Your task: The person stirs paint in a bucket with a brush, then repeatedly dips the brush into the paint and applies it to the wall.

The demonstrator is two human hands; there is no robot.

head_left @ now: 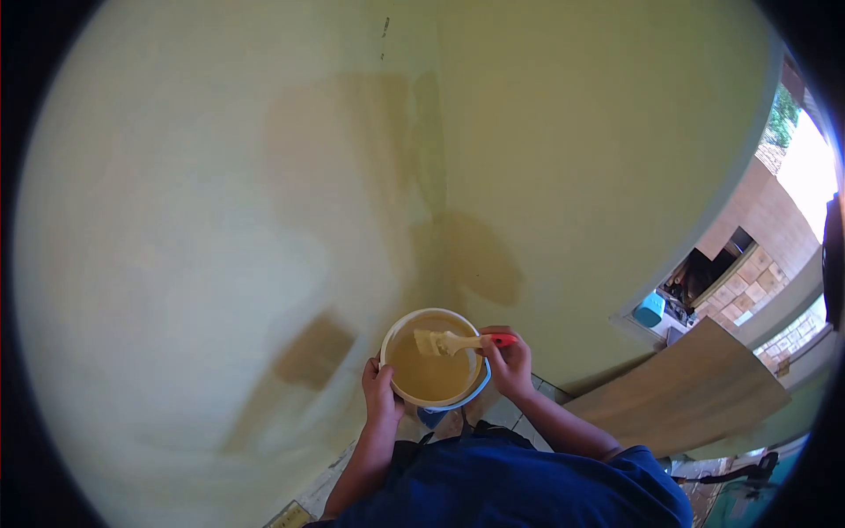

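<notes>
My left hand (pixel 380 387) grips the left rim of a small white bucket (pixel 393 338) that holds pale yellow-green paint. My right hand (pixel 509 359) holds a paintbrush (pixel 451 342) by its red handle. The brush's paint-coated bristles lie over the paint inside the bucket. Both hands are held up close to a wall corner (pixel 431 176) painted light yellow-green, with darker wet patches around it.
A flat wooden board (pixel 687 387) leans at the right, below an opening (pixel 704 282) that looks out on brick walls and a teal object. Tiled floor (pixel 510 414) shows beneath the bucket. My blue shirt (pixel 528 484) fills the bottom of the view.
</notes>
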